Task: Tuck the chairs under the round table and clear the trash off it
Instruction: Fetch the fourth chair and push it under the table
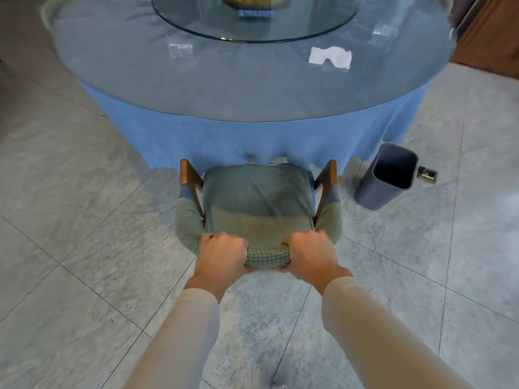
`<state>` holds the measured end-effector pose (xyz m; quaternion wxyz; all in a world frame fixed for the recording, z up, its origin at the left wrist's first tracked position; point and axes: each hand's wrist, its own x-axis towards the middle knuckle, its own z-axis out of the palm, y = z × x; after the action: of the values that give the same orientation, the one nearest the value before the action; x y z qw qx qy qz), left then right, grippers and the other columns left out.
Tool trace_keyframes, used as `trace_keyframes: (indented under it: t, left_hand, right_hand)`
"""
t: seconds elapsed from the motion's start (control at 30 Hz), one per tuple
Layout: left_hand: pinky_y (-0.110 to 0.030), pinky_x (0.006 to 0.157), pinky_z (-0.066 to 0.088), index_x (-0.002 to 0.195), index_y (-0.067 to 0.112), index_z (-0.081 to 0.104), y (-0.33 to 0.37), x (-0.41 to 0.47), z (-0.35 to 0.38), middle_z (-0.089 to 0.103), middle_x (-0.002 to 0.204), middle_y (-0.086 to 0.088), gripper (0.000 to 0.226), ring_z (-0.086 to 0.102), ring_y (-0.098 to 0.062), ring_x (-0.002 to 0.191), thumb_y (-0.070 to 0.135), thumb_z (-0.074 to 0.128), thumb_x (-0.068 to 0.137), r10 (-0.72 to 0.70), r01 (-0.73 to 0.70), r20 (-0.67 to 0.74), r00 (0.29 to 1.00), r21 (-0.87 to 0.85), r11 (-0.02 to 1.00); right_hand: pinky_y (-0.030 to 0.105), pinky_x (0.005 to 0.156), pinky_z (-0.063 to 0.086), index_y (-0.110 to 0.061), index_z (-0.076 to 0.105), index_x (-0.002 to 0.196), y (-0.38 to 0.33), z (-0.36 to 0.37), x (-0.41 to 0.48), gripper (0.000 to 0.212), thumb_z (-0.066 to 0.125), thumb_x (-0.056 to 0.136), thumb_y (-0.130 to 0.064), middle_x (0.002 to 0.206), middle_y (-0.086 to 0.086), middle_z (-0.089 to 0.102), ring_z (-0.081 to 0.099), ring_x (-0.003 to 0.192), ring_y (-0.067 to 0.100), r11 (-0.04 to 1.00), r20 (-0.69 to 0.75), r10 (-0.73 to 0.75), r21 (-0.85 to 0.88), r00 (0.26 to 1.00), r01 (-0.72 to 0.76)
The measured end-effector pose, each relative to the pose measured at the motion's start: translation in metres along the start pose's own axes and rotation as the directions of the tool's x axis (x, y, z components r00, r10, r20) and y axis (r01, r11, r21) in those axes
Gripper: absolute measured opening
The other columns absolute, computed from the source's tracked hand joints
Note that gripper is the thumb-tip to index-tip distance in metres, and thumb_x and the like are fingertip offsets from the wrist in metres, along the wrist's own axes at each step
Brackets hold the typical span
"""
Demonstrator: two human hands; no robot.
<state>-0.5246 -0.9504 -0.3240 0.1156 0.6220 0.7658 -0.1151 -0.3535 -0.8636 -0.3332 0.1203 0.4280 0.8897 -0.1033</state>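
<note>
A chair [257, 200] with a green checked cover and brown wooden arms stands in front of me, its front edge touching the hanging blue tablecloth. My left hand [222, 255] and my right hand [307, 255] both grip the top of its backrest, fingers curled over it. The round table [224, 94] has a glass top over the blue cloth. A torn white piece of paper [330, 58] lies on the glass at the right.
A grey open bin [389, 176] stands on the tiled floor right of the chair, beside the tablecloth. A small metal floor socket [427, 174] is just past it. A glass turntable [254, 18] sits mid-table with a tissue box [256, 13] on it.
</note>
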Motion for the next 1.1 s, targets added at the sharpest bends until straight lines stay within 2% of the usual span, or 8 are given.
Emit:
trace_keyframes:
  t: [0.13,0.23,0.33,0.37,0.43,0.53,0.7,1.1]
  left_hand:
    - [-0.041,0.103,0.039,0.104,0.029,0.064,-0.014,0.049,-0.014,0.068,0.100,0.006,0.048,0.062,-0.020,0.102,0.072,0.060,0.082,0.009,-0.009,-0.013,1.000,-0.020,1.000]
    - [-0.048,0.118,0.023,0.123,0.031,0.062,-0.031,0.086,-0.022,0.063,0.127,0.006,0.056,0.049,-0.021,0.130,0.069,0.065,0.081,0.021,-0.027,-0.080,0.997,-0.064,0.998]
    - [-0.057,0.122,0.005,0.158,0.034,0.023,-0.045,0.121,-0.028,0.013,0.169,-0.001,0.097,0.004,-0.025,0.157,0.067,0.070,0.080,-0.008,-0.004,-0.119,0.993,-0.099,0.995]
    - [-0.058,0.122,0.004,0.161,0.033,0.011,-0.049,0.133,-0.030,-0.004,0.171,-0.003,0.109,-0.007,-0.026,0.157,0.067,0.072,0.078,-0.009,-0.006,-0.149,0.989,-0.098,0.995]
    - [-0.060,0.121,0.008,0.162,0.030,0.004,-0.056,0.154,-0.032,-0.016,0.169,-0.004,0.125,-0.013,-0.027,0.156,0.067,0.079,0.069,-0.005,-0.018,-0.233,0.973,-0.096,0.995]
    - [-0.063,0.118,0.009,0.162,0.025,0.002,-0.062,0.182,-0.036,-0.011,0.170,-0.008,0.140,-0.009,-0.030,0.156,0.063,0.088,0.059,-0.018,-0.007,-0.322,0.947,-0.078,0.997]
    - [-0.068,0.119,-0.001,0.158,0.027,-0.017,-0.068,0.227,-0.052,-0.021,0.168,-0.009,0.145,-0.023,-0.030,0.153,0.066,0.083,0.061,-0.033,0.011,-0.273,0.962,-0.080,0.997]
    - [-0.070,0.119,0.001,0.161,0.025,0.005,-0.102,0.309,-0.079,0.003,0.170,-0.011,0.136,-0.002,-0.033,0.157,0.071,0.082,0.059,-0.011,0.001,-0.299,0.954,-0.036,0.999]
  right_hand:
    - [0.038,0.092,0.046,-0.033,0.065,0.103,0.010,-0.019,0.047,0.044,0.065,0.077,-0.069,0.088,-0.010,0.068,0.062,0.087,0.018,0.999,-0.023,-0.030,-0.016,0.999,0.029]
    - [0.042,0.101,0.040,-0.036,0.048,0.141,0.015,-0.027,0.084,0.080,0.070,0.072,-0.071,0.131,-0.001,0.060,0.053,0.123,0.025,0.999,-0.075,-0.021,0.039,0.997,0.024]
    - [0.053,0.114,0.032,-0.035,0.021,0.156,0.016,-0.035,0.119,0.116,0.080,0.062,-0.068,0.158,0.016,0.028,0.021,0.148,0.036,0.996,-0.185,0.031,0.084,0.982,-0.016]
    - [0.056,0.115,0.029,-0.035,0.015,0.157,0.017,-0.037,0.131,0.124,0.081,0.058,-0.069,0.160,0.020,0.021,0.016,0.149,0.038,0.996,-0.227,0.043,0.084,0.973,-0.024]
    - [0.059,0.118,0.022,-0.035,0.005,0.158,0.020,-0.042,0.153,0.134,0.080,0.054,-0.073,0.162,0.023,0.011,0.006,0.151,0.040,0.997,-0.274,0.051,0.076,0.960,-0.031]
    - [0.061,0.118,0.018,-0.035,-0.005,0.157,0.029,-0.052,0.182,0.141,0.080,0.052,-0.073,0.163,0.024,0.001,-0.001,0.151,0.040,0.998,-0.297,0.050,0.059,0.953,-0.034]
    - [0.063,0.118,0.012,-0.032,-0.009,0.157,0.042,-0.067,0.226,0.142,0.081,0.054,-0.070,0.163,0.025,-0.006,-0.009,0.150,0.040,0.999,-0.299,0.048,0.023,0.953,-0.043]
    - [0.067,0.117,0.006,-0.033,-0.008,0.157,0.050,-0.092,0.310,0.137,0.078,0.058,-0.072,0.162,0.027,-0.001,-0.008,0.150,0.042,0.998,-0.292,0.057,0.004,0.955,-0.059]
